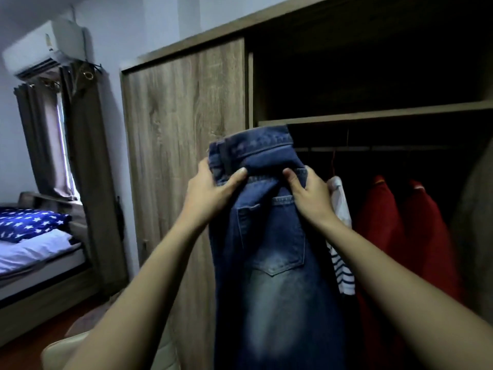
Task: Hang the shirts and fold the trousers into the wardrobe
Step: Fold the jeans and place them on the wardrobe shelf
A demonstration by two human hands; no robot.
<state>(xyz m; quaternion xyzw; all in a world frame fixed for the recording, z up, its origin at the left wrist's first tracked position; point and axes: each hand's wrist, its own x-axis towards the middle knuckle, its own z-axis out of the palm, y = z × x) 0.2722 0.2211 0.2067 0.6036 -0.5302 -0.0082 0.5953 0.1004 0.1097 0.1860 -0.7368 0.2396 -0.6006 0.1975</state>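
With left hand (209, 189) and right hand (310, 194) each gripping the blue jeans (269, 252) below the waistband, held high before the open wardrobe (250, 89), waistband reaching its shelf edge (386, 113), sliding door (184, 124) left, hung shirts (378, 225) just right.

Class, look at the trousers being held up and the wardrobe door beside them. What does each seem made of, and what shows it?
Trousers: likely blue denim, faded pale down the leg, with stitched seams and a patch pocket. Wardrobe door: matt wood grain, solid or laminate unclear.
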